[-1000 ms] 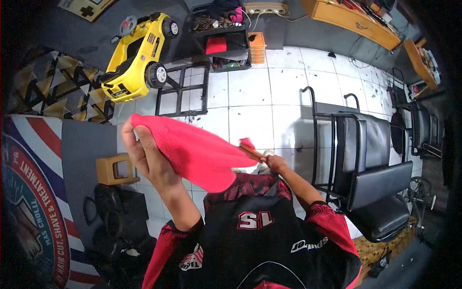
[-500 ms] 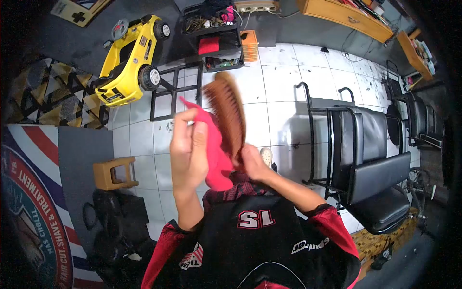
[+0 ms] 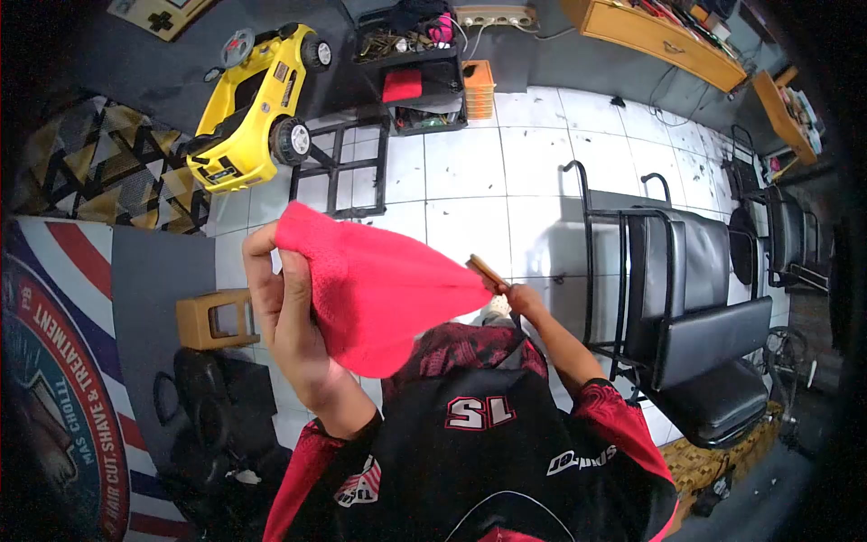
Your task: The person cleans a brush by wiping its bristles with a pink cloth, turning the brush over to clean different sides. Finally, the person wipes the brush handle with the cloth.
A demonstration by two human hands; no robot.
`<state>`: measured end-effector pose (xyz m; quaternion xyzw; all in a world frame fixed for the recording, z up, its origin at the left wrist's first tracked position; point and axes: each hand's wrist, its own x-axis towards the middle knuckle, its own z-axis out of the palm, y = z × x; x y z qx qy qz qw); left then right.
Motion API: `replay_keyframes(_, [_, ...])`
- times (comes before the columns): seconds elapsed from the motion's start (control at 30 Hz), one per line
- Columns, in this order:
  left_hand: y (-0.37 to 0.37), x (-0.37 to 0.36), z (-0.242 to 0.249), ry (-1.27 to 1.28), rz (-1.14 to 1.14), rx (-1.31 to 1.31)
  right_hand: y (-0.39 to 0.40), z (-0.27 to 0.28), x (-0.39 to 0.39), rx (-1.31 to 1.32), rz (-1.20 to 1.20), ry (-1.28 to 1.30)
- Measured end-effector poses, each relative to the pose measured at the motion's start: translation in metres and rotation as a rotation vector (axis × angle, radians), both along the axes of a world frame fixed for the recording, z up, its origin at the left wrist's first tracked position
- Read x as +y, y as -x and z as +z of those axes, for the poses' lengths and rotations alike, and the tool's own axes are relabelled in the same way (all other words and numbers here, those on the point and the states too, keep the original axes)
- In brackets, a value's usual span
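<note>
A person's left hand (image 3: 284, 312) grips one end of a pink cloth (image 3: 379, 289) held up before the chest, while the right hand (image 3: 522, 298) clasps a wooden comb (image 3: 486, 268) whose length is wrapped in the cloth's far end. Beyond, a yellow toy car (image 3: 253, 104) stands on the tiled floor (image 3: 470, 181) near a black chair (image 3: 695, 307).

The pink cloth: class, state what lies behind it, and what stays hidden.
Behind the pink cloth, held by the left hand, only the tip of a brown comb shows, gripped by the right hand. The cloth covers the rest of the comb.
</note>
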<state>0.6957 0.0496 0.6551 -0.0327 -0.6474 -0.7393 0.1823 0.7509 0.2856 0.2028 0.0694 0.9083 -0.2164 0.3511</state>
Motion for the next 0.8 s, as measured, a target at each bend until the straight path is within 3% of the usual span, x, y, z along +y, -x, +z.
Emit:
replay_keyframes(0.1, [0.0, 0.003, -0.004, -0.028, -0.067, -0.045, 0.001, -0.004, 0.009, 0.074, -0.124, 0.004])
replay_keyframes(0.17, [0.001, 0.004, -0.004, 0.005, -0.137, -0.058, 0.017, 0.033, 0.005, 0.284, -0.242, 0.248])
replay_keyframes(0.23, [0.001, 0.008, -0.005, 0.064, -0.208, -0.069, 0.036, 0.134, -0.009, 0.104, -0.524, 0.67])
replay_keyframes(0.3, [-0.003, 0.006, -0.007, 0.143, -0.309, -0.105, 0.048, 0.214, -0.016, -0.072, -0.564, 1.187])
replay_keyframes(0.4, [-0.006, 0.01, -0.011, 0.18, -0.404, -0.144, 0.046, 0.27, -0.017, -0.176, -0.282, 1.618])
replay_keyframes(0.43, [-0.006, 0.009, -0.011, 0.178, -0.413, -0.124, 0.046, 0.283, -0.019, -0.199, -0.179, 1.629])
replay_keyframes(0.53, [-0.004, 0.009, -0.006, 0.197, -0.367, -0.003, 0.058, 0.245, -0.024, -0.339, -0.014, 1.432])
replay_keyframes(0.63, [-0.004, -0.001, -0.009, 0.062, 0.017, 0.062, 0.053, 0.176, -0.019, -0.232, -0.08, 0.714])
replay_keyframes(0.7, [-0.001, -0.014, -0.001, 0.123, 0.068, 0.119, 0.037, 0.067, -0.005, -0.067, 0.068, 0.34])
replay_keyframes(0.77, [0.002, -0.024, 0.0, 0.145, 0.082, 0.141, 0.02, 0.059, 0.006, -0.332, -0.099, 0.352])
replay_keyframes(0.8, [0.004, -0.028, -0.006, 0.137, 0.069, 0.133, 0.011, 0.049, 0.009, -0.222, -0.088, 0.262])
